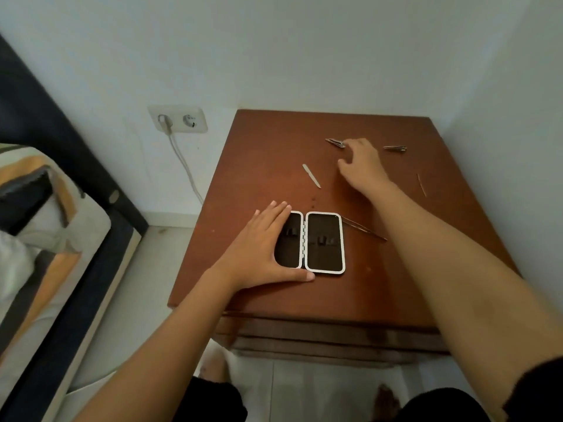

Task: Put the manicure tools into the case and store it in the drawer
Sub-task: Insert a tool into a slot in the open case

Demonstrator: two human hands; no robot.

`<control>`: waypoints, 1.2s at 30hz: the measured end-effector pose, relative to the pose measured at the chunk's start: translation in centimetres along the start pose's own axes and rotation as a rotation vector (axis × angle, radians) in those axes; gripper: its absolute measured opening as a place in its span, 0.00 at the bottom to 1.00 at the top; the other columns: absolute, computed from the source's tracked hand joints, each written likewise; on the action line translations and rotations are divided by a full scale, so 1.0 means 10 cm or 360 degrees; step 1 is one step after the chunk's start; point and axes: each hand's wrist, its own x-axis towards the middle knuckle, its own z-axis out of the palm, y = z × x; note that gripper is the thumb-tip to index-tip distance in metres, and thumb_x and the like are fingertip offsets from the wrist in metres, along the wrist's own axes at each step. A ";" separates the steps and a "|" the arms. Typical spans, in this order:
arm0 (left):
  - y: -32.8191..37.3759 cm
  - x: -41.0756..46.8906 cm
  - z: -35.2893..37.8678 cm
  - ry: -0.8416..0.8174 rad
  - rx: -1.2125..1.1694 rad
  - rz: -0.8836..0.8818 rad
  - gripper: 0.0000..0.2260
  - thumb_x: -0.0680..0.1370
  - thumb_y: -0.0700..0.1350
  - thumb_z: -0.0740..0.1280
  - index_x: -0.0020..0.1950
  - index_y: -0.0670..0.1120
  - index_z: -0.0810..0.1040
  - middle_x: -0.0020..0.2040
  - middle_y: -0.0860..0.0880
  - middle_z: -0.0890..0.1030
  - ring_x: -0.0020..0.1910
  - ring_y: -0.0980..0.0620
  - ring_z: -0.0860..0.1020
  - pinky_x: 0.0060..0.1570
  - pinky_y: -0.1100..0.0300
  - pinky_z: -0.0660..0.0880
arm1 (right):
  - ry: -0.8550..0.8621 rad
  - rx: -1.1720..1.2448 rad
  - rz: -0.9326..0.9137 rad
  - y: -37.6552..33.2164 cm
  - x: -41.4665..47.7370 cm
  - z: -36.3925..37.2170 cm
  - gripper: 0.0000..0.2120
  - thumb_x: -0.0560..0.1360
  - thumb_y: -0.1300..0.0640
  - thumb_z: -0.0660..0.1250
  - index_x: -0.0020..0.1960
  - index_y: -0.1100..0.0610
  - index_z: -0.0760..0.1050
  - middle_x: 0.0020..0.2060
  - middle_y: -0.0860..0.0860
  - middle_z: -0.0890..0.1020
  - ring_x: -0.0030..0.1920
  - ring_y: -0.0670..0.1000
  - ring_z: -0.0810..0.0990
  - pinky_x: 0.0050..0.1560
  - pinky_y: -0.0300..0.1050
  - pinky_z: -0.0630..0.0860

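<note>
A white-rimmed manicure case (324, 242) lies open and flat on the brown nightstand (262, 166), its black lining bare. My left hand (262, 248) rests flat on the case's left half, thumb along its near edge. My right hand (364, 164) reaches to the back of the top, fingers spread, fingertips touching a nail clipper (335, 143). A second clipper (395, 148) lies to the right of that hand. A nail file (311, 175) lies left of it, a thin stick (421, 184) at the right, and tweezers (364, 228) beside the case's right edge.
The nightstand stands in a white wall corner, its drawer fronts (320, 339) shut below the top's near edge. A wall socket (178, 118) with a plugged-in cable is at the left. A bed (45, 239) with a dark frame runs along the left. My knees show at the bottom.
</note>
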 end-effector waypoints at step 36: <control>0.17 -0.24 0.19 0.0363 0.0093 -0.0443 0.52 0.65 0.76 0.56 0.77 0.43 0.49 0.79 0.45 0.49 0.77 0.51 0.45 0.75 0.56 0.44 | -0.0576 0.0328 -0.0305 -0.75 -0.74 0.13 0.10 0.68 0.54 0.74 0.42 0.60 0.79 0.27 0.51 0.80 0.26 0.34 0.76 0.68 0.53 0.67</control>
